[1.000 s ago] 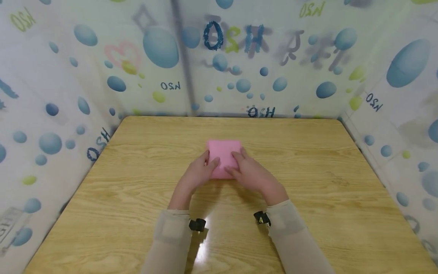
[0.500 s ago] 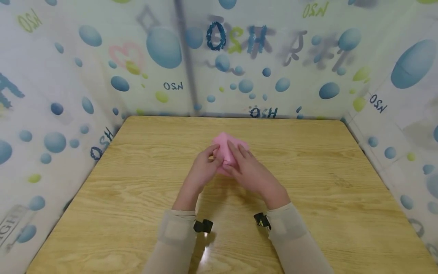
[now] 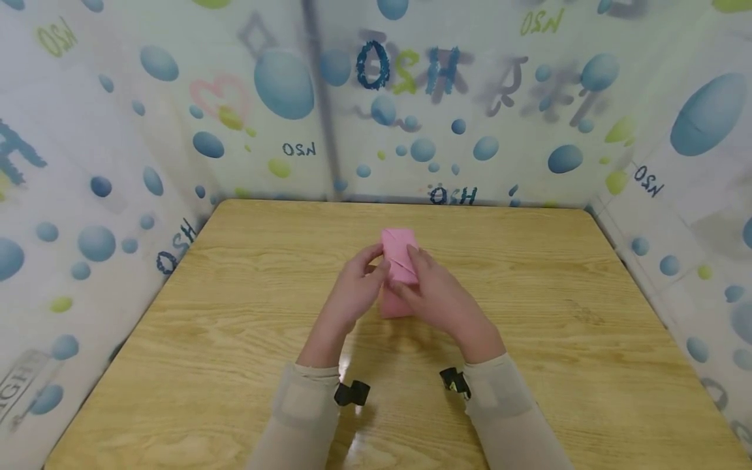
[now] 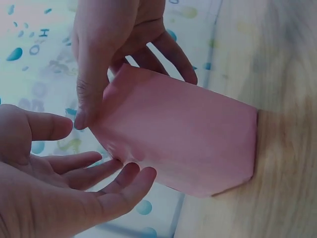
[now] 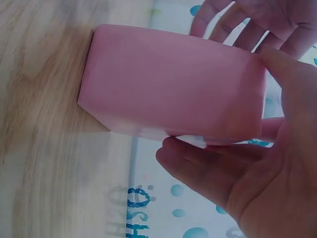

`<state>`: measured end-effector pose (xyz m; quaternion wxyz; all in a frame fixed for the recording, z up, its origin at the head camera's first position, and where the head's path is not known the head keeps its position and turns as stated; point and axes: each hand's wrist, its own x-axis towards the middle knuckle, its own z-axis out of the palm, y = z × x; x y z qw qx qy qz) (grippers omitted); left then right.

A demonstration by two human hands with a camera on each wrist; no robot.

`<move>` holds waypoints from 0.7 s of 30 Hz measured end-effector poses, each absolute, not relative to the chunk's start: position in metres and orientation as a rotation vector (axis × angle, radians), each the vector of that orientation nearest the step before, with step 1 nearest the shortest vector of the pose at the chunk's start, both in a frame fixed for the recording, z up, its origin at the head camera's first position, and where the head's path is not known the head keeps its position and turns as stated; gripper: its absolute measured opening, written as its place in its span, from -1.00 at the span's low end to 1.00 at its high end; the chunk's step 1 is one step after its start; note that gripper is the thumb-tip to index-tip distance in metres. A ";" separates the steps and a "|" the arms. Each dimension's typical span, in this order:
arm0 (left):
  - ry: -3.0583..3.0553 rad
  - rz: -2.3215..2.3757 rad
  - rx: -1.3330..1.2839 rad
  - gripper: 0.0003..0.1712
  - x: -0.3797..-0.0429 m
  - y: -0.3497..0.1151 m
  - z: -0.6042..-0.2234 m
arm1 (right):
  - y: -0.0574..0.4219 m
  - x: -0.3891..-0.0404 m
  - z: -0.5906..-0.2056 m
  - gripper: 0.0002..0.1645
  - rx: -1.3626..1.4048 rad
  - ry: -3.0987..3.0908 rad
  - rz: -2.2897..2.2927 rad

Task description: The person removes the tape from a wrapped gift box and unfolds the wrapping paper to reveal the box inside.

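A pink paper-wrapped box (image 3: 398,256) stands on end on the wooden table, with diagonal folded seams across its upper face in the head view. Its smooth long side shows in the left wrist view, the bottom end meeting the table. My left hand (image 3: 358,286) holds the box's left side near the top, fingers (image 4: 134,186) curved along that side and thumb by the upper edge. From the right, my right hand (image 3: 437,290) grips the upper part between thumb and fingers (image 5: 198,166). The box's far side is hidden.
The wooden table (image 3: 235,313) reaches to a patterned wall sheet (image 3: 505,98) with blue bubbles behind it. Similar sheets flank both sides. Small black camera mounts (image 3: 352,393) stick out inward from the sleeves.
Both hands have turned and tipped the box: a plain square face showed first, then a slanted corner, and now it stands on end with the folded seams facing up.
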<state>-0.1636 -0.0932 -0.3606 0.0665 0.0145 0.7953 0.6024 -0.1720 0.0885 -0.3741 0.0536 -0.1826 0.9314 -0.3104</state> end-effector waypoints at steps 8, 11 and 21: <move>2.411 1.656 0.052 -0.28 -0.167 -0.095 -0.383 | 0.093 -0.172 -0.375 0.18 -0.461 2.814 -0.937; 2.424 1.583 0.011 -0.16 -0.168 -0.095 -0.392 | 0.097 -0.173 -0.374 0.16 -0.459 2.808 -0.936; 2.316 1.666 0.058 -0.21 -0.171 -0.098 -0.409 | 0.114 -0.174 -0.373 0.03 -0.435 2.766 -0.993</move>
